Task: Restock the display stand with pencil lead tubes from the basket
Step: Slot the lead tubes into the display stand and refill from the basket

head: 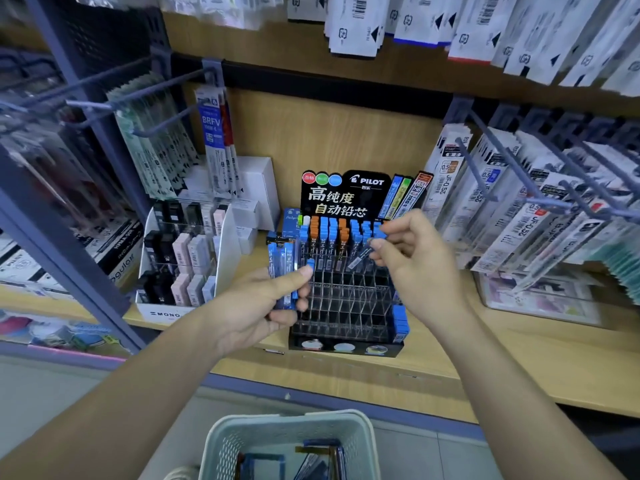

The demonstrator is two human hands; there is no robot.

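Because the thin clear lead tube [360, 258] with a blue cap looks light, stiff and slippery, a pinch on its sides suits it. The right hand [415, 261] pinches it over the clear plastic display stand [346, 306]; the left hand [252, 306] grips a bunch of blue-capped tubes [282, 268].

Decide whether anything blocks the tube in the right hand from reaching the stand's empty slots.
Nothing visible does. The right hand pinches the tube over the stand, by its filled back rows, and the empty slots in front lie open. The left hand, gripping spare tubes, covers only the stand's left edge.
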